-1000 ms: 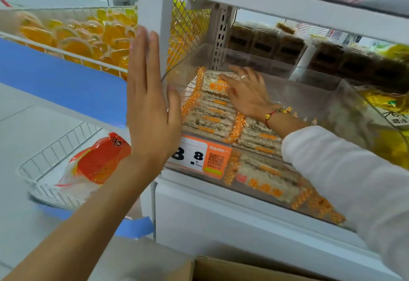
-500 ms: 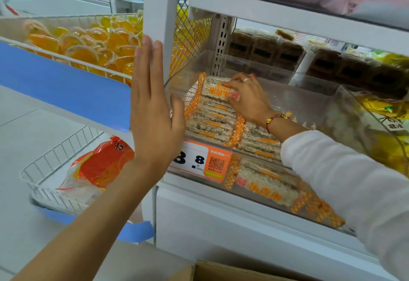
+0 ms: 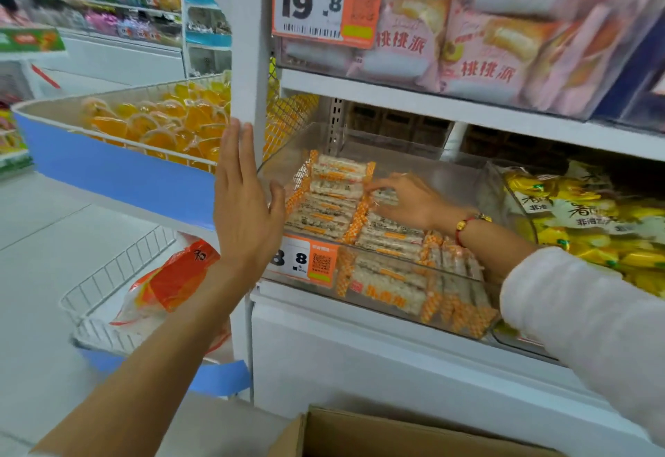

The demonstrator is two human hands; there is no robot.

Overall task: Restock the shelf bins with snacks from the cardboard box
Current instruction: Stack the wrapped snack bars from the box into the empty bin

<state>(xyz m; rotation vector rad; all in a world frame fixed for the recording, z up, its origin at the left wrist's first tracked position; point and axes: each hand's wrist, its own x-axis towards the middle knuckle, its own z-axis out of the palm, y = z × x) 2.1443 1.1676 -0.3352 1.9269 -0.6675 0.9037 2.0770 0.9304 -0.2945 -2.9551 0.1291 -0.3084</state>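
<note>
L hand [image 3: 248, 204] is flat, fingers straight and together, palm against the left wall of the clear bin [image 3: 360, 312] next to the white shelf post [image 3: 248, 43] — nothing held. R hand [image 3: 410, 201] reaches inside the bin from 3 o'clock, white sleeve [image 3: 583, 312] pushed up, red-and-gold bracelet [image 3: 464, 224] at the wrist; its fingers [image 3: 378, 192] are curled on one of the snack packs [image 3: 334, 204], pinching it at the top of the right-hand stack. Packs are white w/ orange ends, laid in rows filling the front and left of the bin; back right of the bin shows bare floor. Orange price tag [image 3: 306, 260] on the bin front reads 8. Cardboard box [image 3: 360, 435] sits at 6 o'clock, flap open, contents not visible. At 9 o'clock a wire basket [image 3: 118, 276] w/ an orange bag [image 3: 176, 276]; above it a basket of orange jellies [image 3: 162, 122]. Yellow packs [image 3: 590, 219] in the bin at 3 o'clock — pink pastry packs [image 3: 485, 25] on the shelf at 12.
</note>
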